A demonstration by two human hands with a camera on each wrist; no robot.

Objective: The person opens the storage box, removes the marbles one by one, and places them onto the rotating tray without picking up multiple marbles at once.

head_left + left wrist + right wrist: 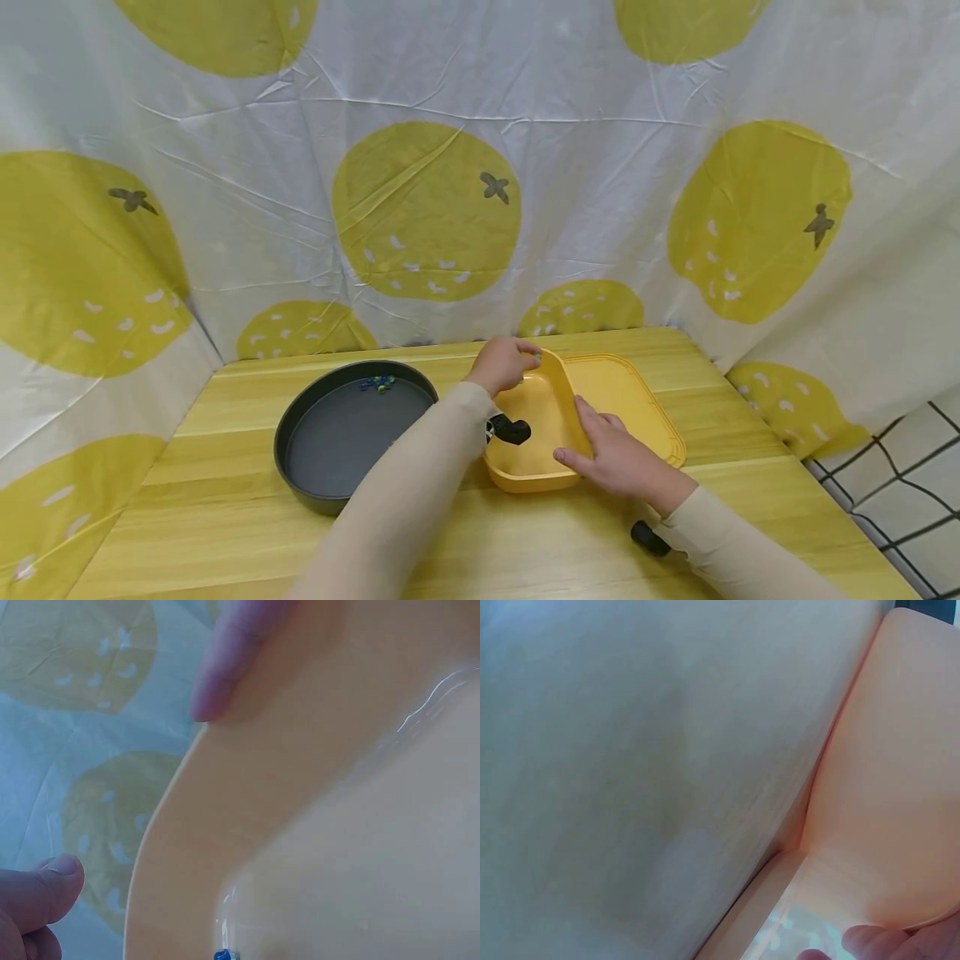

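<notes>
An orange plastic box (536, 467) sits in front of me, and a small blue piece (223, 955) lies inside it in the left wrist view. My right hand (618, 454) grips its right wall, thumb on the inner side and fingers outside. Close to the box's far rim, my left hand (504, 365) has its thumb and fingers drawn together, with a tiny greenish piece (537, 357) at the fingertips. The thumb (52, 889) also shows outside the rim in the left wrist view. In the right wrist view the right fingertips (885, 941) lie along the box edge.
Left of the box stands a round dark grey pan (352, 442) holding several small blue and green pieces (377, 383) near its far wall. A flat orange lid (626, 400) lies right of the box. A curtain (570, 217) printed with yellow fruit hangs behind the wooden table (225, 517).
</notes>
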